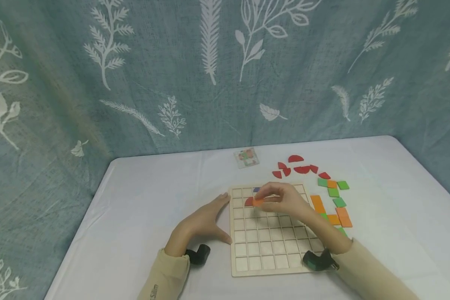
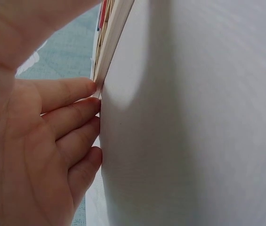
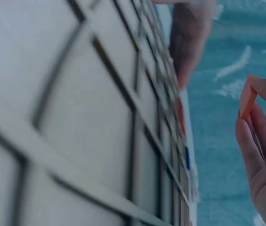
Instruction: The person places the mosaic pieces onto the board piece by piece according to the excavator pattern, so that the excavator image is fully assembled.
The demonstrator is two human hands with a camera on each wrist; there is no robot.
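Observation:
A wooden grid board (image 1: 243,273) with square cells lies on the table. My right hand (image 1: 286,201) is over its upper part and pinches a small orange tile (image 3: 248,100) between thumb and fingertips. In the right wrist view the tile is held tilted, apart from the grid. Close to it in the head view, a red piece (image 1: 249,201) sits on the board. A blue piece (image 1: 256,189), partly hidden by the right hand, sits farther up. My left hand (image 1: 206,221) rests beside the board's left edge, fingers extended; the left wrist view shows fingertips touching that edge (image 2: 110,44).
Several red curved pieces (image 1: 296,158) lie behind the board, toward the right. Green tiles (image 1: 339,202) and orange tiles (image 1: 317,203) are scattered along its right side, some behind the right forearm. A small picture card (image 1: 246,158) lies near the table's back edge, before a patterned curtain (image 1: 195,112).

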